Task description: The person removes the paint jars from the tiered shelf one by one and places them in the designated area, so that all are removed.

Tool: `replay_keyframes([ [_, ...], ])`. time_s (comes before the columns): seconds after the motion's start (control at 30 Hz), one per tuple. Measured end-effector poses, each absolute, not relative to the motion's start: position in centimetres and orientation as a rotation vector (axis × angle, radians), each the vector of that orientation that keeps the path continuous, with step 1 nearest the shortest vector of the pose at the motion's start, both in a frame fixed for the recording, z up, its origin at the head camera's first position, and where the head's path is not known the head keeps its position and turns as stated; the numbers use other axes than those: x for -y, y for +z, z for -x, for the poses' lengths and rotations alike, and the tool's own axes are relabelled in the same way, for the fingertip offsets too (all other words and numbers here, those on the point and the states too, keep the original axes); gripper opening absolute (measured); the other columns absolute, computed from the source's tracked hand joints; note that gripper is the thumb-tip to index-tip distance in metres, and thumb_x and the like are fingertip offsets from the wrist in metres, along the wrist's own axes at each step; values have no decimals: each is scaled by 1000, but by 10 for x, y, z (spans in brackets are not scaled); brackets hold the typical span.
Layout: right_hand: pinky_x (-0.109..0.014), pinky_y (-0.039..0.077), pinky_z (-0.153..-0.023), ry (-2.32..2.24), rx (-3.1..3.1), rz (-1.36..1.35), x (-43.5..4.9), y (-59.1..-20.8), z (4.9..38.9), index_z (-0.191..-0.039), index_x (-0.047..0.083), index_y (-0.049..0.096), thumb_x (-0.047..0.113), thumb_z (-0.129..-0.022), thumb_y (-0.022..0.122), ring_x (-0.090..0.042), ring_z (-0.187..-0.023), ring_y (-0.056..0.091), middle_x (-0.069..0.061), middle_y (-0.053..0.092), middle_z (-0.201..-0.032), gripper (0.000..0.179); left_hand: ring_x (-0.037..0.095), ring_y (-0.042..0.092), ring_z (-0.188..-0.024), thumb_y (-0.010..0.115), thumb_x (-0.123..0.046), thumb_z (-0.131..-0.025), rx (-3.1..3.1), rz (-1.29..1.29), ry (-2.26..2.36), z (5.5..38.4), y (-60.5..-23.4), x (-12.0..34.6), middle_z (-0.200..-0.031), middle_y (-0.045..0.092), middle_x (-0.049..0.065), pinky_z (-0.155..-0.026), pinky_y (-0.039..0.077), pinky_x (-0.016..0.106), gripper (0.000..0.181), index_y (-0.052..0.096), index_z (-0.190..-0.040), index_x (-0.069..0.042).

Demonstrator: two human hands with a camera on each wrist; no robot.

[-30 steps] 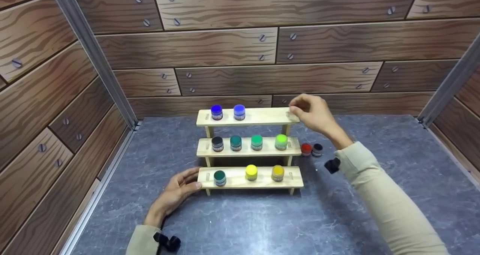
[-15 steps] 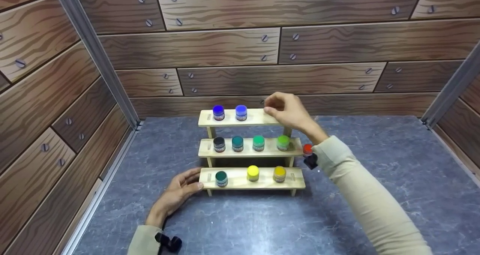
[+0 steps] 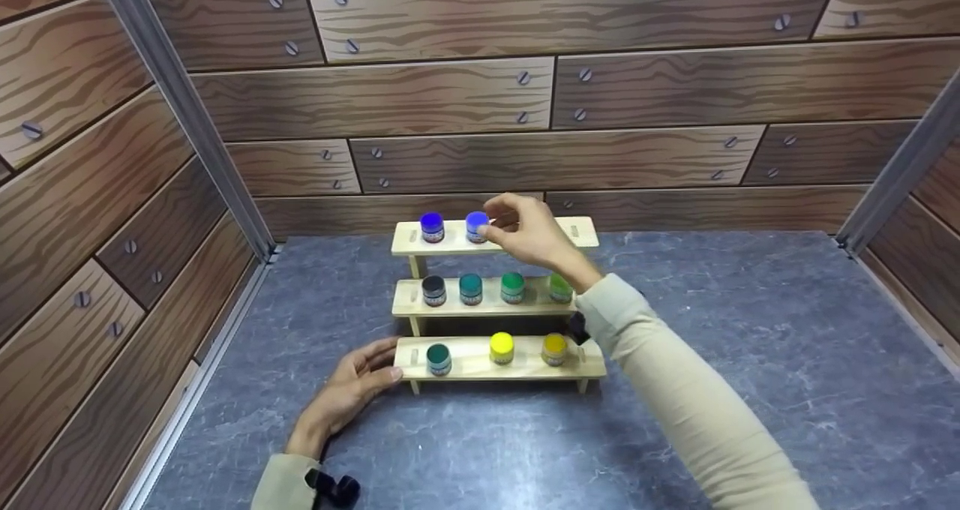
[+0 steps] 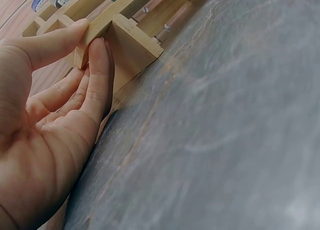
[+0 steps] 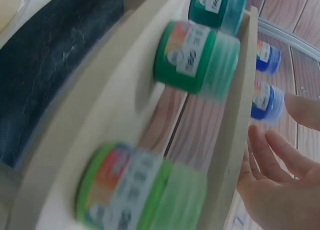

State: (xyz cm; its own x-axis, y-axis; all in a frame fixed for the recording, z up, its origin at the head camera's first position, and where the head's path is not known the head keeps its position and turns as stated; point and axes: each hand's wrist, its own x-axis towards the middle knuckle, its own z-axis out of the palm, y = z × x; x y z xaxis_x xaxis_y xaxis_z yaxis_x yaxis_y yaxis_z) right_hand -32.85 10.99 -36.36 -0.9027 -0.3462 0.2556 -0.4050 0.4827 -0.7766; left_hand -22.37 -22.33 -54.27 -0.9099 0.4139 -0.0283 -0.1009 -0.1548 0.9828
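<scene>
A three-tier wooden rack [image 3: 469, 371] carries small paint jars. Its bottom tier's left end is pinched by my left hand [image 3: 351, 384], thumb on top and fingers beneath, as the left wrist view also shows. My right hand [image 3: 536, 232] is at the top tier, thumb and fingers spread around the right side of a light blue paint jar [image 3: 475, 225]. In the right wrist view, thumb [image 5: 302, 109] and fingertips stand close by that jar [image 5: 267, 102] with a gap between them. A dark blue paint jar [image 3: 432, 226] stands left of it.
The middle tier holds black [image 3: 433, 290], teal [image 3: 471, 289], green [image 3: 512, 288] and light green jars [image 3: 559, 288]. Dark green [image 3: 439, 359], yellow [image 3: 502, 347] and ochre jars [image 3: 554, 349] stand on the bottom tier. Wood-patterned walls [image 3: 450, 97] enclose the table.
My right hand has moved left along the top tier, from its right end to the light blue jar. Its arm now hides the red and dark jars beside the rack. My left hand has stayed put.
</scene>
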Motion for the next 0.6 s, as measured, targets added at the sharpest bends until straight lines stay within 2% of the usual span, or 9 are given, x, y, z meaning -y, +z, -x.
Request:
replay_keyframes([
  [0.17, -41, 62, -100, 1393, 2676, -653, -101, -364, 326, -140, 0, 63, 20, -102, 73, -30, -114, 71, -17, 71, -127, 44, 21, 64, -129, 66, -1, -101, -1801, -377, 2111, 224, -543, 223, -160, 40, 36, -112, 55, 33, 75, 24, -161, 16],
  [0.37, -38, 62, -99, 1357, 2678, -594, -94, -366, 326, -135, 0, 65, 18, -102, 74, -28, -110, 71, -16, 72, -123, 39, 23, 64, -129, 67, -1, -101, -1797, -368, 2110, 223, -542, 223, -162, 35, 39, -113, 54, 33, 78, 21, -161, 16],
  [0.6, -38, 62, -94, 1317, 2668, -599, -93, -364, 325, -132, 1, 67, 17, -102, 73, -27, -103, 71, -15, 73, -119, 34, 22, 65, -127, 66, 0, -100, -1808, -356, 2111, 224, -542, 222, -161, 38, 37, -112, 55, 33, 76, 23, -161, 16],
])
